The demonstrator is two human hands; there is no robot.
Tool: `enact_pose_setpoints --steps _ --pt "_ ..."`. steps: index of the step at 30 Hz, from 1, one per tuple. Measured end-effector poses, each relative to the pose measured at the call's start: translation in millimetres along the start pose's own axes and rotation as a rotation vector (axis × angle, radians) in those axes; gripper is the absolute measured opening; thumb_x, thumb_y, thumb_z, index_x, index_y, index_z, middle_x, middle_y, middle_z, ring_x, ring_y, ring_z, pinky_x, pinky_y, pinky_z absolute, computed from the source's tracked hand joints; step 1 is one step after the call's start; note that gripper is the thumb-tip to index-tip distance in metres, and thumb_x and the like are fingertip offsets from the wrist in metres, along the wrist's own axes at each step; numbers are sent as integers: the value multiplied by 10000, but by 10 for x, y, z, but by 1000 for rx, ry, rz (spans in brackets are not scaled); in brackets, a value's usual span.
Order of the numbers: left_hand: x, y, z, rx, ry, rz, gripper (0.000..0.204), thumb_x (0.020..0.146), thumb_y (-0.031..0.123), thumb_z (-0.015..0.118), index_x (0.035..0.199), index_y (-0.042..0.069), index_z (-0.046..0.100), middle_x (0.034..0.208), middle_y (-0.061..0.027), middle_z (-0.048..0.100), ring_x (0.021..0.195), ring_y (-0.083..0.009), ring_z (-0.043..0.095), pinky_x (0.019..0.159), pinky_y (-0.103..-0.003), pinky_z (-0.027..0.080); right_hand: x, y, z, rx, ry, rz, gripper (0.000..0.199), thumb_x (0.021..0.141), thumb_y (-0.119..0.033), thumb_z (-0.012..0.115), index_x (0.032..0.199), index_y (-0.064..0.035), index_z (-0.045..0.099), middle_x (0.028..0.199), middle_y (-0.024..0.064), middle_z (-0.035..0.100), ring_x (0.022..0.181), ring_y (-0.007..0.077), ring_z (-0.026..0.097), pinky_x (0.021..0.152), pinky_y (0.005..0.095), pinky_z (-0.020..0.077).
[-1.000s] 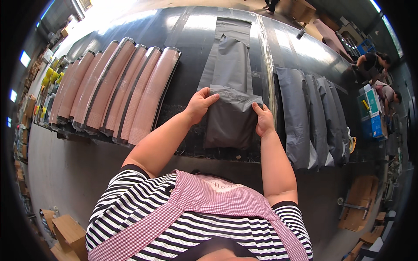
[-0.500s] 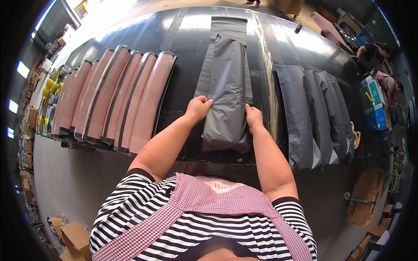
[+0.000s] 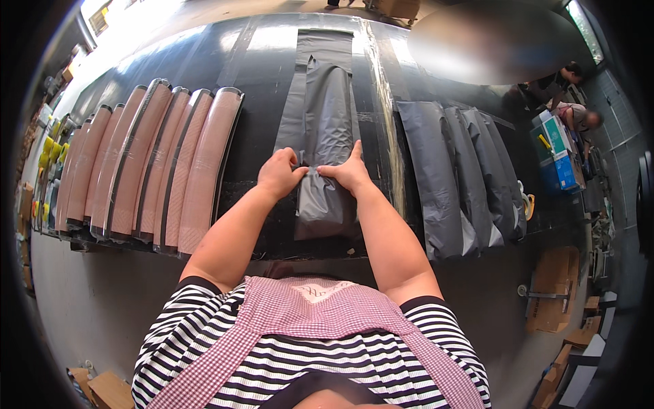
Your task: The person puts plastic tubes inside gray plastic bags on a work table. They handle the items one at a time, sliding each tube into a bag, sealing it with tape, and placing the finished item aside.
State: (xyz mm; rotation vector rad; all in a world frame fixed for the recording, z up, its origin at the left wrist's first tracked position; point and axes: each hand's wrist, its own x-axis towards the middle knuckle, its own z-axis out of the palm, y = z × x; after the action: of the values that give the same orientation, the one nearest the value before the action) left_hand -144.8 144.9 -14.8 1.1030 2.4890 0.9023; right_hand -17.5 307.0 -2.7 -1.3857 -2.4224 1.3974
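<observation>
Grey bag (image 3: 327, 211): under both thumbs, likely best pressed evenly, wrinkles smoothed
Left hand (image 3: 278, 174): thumb on bag, grip unclear
Right hand (image 3: 346, 172): thumb near left's, grip unclear

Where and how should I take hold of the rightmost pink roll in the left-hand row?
I'd take the rightmost pink roll around mid-length, from above and its right. It lies lengthwise with its rounded top uncovered. The neighbouring roll sits close along its left, while bare black tabletop separates it from the grey plastic bag.
</observation>
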Motion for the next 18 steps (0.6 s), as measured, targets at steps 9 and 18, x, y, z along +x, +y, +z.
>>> enact_pose_setpoints --steps 9,18 --pt "-793 -1030 -1301 433 219 -141 749 776 360 782 1376 59 449 1376 -197 468 1276 -388 423 1079 -462 357 -447 1107 -1218 906 -299 -114 780 762 -206 720 1460 -63 403 1233 96 616 1085 229 617 962 343 463" --pt "-795 -898 -1337 460 -150 -500 1255 636 340 864 1574 178 46 1445 -281 351 1285 -449 433 1061 -499 402 -814 1044 -1455 -661 316 50 1054 640 -280 865 1523 -135 308 1471 232 403 1326 384 441 1093 433 380"
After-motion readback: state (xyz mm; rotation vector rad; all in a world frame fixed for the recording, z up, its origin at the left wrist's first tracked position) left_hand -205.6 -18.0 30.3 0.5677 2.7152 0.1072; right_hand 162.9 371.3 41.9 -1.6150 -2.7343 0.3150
